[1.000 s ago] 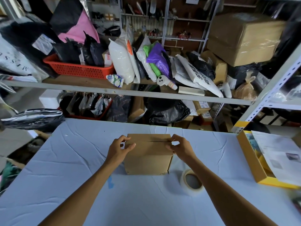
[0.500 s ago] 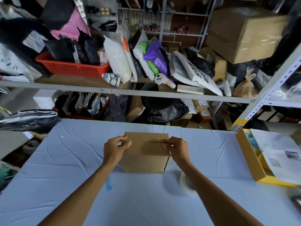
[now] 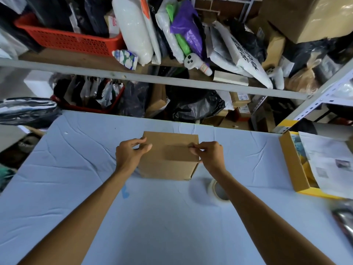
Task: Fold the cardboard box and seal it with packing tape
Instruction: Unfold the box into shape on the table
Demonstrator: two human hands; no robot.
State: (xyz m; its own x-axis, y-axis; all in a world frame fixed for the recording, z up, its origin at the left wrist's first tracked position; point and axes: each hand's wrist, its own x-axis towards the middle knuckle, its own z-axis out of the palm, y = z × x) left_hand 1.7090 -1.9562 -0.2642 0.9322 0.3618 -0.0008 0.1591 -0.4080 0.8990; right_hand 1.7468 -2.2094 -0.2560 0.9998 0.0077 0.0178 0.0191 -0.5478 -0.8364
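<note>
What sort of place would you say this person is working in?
Probably a stockroom or packing area: metal shelving crammed with bagged goods and cartons, plus a cardboard box and a roll of packing tape on the table.

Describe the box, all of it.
The box is plain brown cardboard, upright on the blue table, its top flaps folded shut. A darker band across the top looks like tape. The left hand pinches its left top edge, the right hand its right top edge.
</note>
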